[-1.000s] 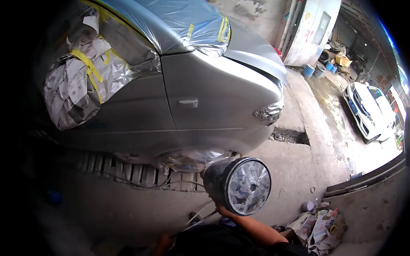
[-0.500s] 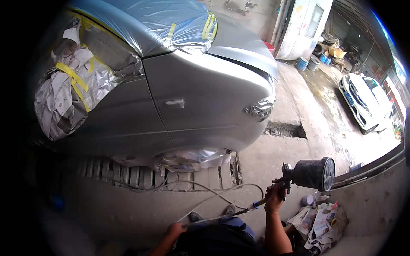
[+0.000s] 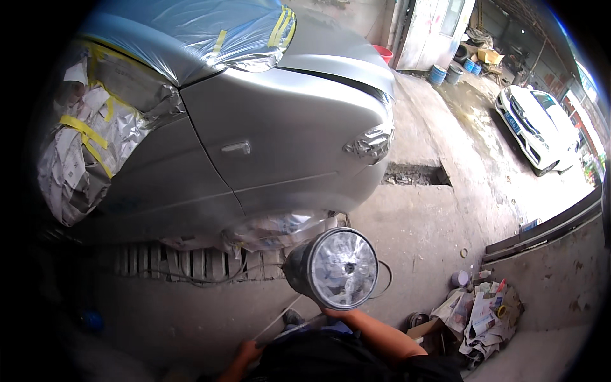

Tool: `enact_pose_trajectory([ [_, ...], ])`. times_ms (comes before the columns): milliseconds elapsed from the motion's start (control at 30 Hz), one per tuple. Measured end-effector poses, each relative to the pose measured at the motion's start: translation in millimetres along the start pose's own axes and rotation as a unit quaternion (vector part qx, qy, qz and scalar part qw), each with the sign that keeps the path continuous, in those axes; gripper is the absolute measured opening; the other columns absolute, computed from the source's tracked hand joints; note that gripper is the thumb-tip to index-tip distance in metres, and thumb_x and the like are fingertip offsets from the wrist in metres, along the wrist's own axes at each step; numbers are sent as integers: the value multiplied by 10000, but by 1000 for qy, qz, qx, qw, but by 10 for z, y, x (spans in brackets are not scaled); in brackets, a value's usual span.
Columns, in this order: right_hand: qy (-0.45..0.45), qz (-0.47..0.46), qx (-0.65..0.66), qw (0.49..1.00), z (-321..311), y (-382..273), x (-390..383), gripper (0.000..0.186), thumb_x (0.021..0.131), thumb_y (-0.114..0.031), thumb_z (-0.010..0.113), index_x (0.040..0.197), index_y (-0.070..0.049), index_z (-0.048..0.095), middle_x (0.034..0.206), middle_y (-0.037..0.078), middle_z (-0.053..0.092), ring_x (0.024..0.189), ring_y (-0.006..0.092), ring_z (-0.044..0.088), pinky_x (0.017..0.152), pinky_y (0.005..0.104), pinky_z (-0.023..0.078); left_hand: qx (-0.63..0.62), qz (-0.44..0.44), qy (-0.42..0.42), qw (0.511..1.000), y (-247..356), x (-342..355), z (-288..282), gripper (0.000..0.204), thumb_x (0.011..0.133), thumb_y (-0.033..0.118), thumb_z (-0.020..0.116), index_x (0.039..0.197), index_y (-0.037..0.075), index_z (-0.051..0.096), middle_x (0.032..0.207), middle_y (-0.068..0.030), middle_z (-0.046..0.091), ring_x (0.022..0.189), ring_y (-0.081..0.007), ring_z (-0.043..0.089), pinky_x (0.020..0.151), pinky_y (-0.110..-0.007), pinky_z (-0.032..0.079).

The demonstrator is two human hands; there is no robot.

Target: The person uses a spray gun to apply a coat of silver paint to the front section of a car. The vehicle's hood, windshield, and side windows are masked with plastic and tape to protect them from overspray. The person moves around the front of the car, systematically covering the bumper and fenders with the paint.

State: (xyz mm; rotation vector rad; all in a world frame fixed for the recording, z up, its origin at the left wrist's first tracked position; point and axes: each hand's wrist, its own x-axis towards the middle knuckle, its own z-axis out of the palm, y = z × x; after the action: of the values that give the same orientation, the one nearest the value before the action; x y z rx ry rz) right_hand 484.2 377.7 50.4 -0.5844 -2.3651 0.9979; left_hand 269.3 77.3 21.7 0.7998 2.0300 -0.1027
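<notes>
A paint spray gun (image 3: 344, 267) is in my right hand (image 3: 342, 313), its dark cup and splattered round lid turned up toward me. The cup hides the gun body and most of my fingers. Low and to the left, my left hand (image 3: 249, 349) is closed round the thin air hose (image 3: 277, 318), which runs in front of my body. Ahead stands a silver-grey car (image 3: 286, 137). Blue plastic film (image 3: 172, 32) and yellow tape cover its windscreen area; crumpled paper (image 3: 83, 153) masks the door opening. Clear film (image 3: 273, 230) wraps the front wheel, and foil (image 3: 369, 144) covers the headlight.
A slatted floor grate (image 3: 184, 262) lies beneath the car's side, and a rectangular pit (image 3: 417, 174) opens beyond its front. Newspapers (image 3: 487, 318) and a cardboard box (image 3: 425, 330) lie at right, beside a low wall (image 3: 554, 267). A white car (image 3: 538, 130) stands farther off.
My right hand has swung the spray gun left and nearer to me, turning the cup's lid upward. The view has shifted slightly right; my left hand still grips the hose.
</notes>
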Motion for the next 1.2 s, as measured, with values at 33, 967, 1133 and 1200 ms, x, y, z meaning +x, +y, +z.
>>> enact_pose_trajectory([
  [33,-9,25,21,999,-70,-163,105,233,842,-185,530,1034,-90,620,1039,151,589,1021,365,507,907,490,358,1,3,3,1000,-23,-44,-5,557,703,532,652,944,30,661,907,-195,649,888,-363,618,749,-425,487],
  [967,139,171,126,967,4,-492,403,105,777,-54,580,875,-50,617,766,87,620,719,234,591,660,349,459,-15,35,1,999,-584,71,179,350,720,370,643,889,64,631,850,-173,640,843,-340,616,743,-427,479],
  [1133,433,369,305,763,-600,-231,212,194,885,-280,595,929,-96,554,642,-4,545,487,55,475,410,192,334,-17,57,40,997,-297,10,-66,353,740,377,633,915,71,629,875,-179,642,878,-355,608,779,-427,480],
  [1200,499,385,290,720,-884,-33,80,193,887,-306,584,887,-118,539,604,-16,512,460,57,468,392,192,328,4,71,27,997,-137,85,-125,353,745,376,632,925,72,631,880,-182,641,880,-358,605,783,-427,480],
])
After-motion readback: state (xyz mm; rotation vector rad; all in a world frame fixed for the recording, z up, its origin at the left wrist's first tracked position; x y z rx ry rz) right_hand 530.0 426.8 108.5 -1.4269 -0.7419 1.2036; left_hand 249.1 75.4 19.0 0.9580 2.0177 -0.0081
